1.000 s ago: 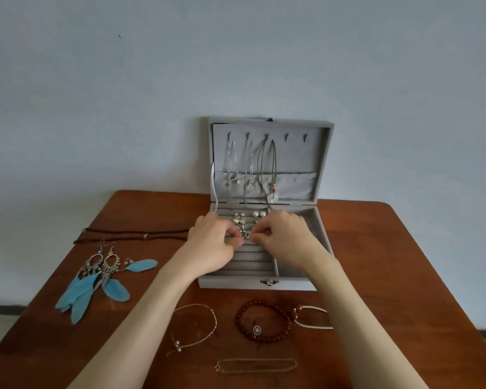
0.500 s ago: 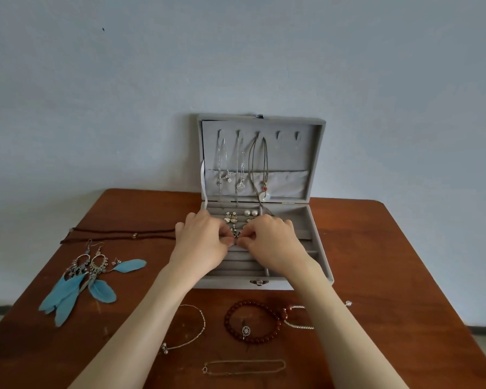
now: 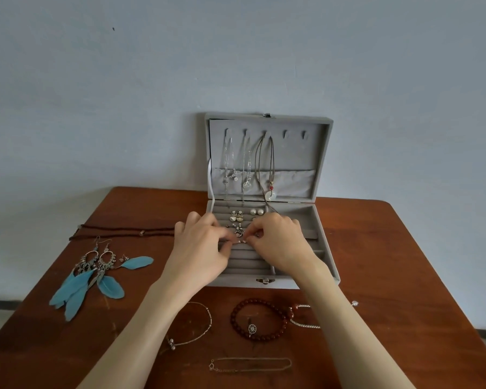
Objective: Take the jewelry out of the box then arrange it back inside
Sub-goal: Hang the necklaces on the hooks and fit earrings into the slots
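A grey velvet jewelry box (image 3: 327, 254) stands open at the table's back. Three necklaces (image 3: 270, 169) hang from hooks in its lid. Small earrings (image 3: 236, 215) and pearl studs (image 3: 256, 211) sit in the ring rolls. My left hand (image 3: 199, 251) and my right hand (image 3: 278, 241) meet over the rolls, fingertips pinching tiny studs (image 3: 240, 241) at a slot. On the table lie blue feather earrings (image 3: 93, 279), a dark cord necklace (image 3: 124, 231), a red bead bracelet (image 3: 260, 318), a thin bangle (image 3: 199, 324), a silver chain (image 3: 303, 318) and a fine chain bracelet (image 3: 250, 365).
The brown wooden table (image 3: 404, 262) stands against a pale blue wall. The box's right compartments (image 3: 306, 217) hold nothing visible. The floor shows past the table's left and right edges.
Both hands stayed together over the ring rolls, shifting slightly toward the front of the box. The view moved a little; the jewelry on the table lies as before.
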Action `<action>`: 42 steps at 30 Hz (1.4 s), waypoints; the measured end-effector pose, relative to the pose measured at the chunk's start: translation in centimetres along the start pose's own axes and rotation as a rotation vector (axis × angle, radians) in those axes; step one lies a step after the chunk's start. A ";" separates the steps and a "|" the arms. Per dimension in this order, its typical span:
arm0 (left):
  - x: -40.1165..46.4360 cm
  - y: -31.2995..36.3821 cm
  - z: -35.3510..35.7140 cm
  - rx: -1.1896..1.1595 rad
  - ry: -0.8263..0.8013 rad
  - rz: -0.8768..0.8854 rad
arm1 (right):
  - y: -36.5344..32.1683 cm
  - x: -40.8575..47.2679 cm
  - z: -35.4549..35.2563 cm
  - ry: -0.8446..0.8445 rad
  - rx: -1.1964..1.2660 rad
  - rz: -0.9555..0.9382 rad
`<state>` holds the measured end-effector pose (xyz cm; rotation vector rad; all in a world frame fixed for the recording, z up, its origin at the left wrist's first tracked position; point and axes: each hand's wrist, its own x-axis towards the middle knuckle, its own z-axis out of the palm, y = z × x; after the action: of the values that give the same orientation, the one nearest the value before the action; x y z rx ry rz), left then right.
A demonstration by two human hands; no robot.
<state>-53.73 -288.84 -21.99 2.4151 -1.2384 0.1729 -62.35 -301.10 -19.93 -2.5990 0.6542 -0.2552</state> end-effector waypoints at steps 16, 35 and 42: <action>-3.6 -5.0 -3.8 -0.106 0.053 0.011 | -4.4 -1.9 -0.1 -0.058 0.042 -0.232; -6.9 -13.8 -5.1 -0.037 0.077 -0.360 | -13.6 2.7 8.7 -0.212 0.105 -0.255; -7.0 -14.1 -5.2 -0.050 0.108 -0.384 | -14.3 2.5 9.2 -0.172 0.069 -0.257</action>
<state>-46.23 -274.20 -23.62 2.5081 -0.7055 0.1531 -51.79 -287.57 -21.29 -2.5990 0.2466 -0.1285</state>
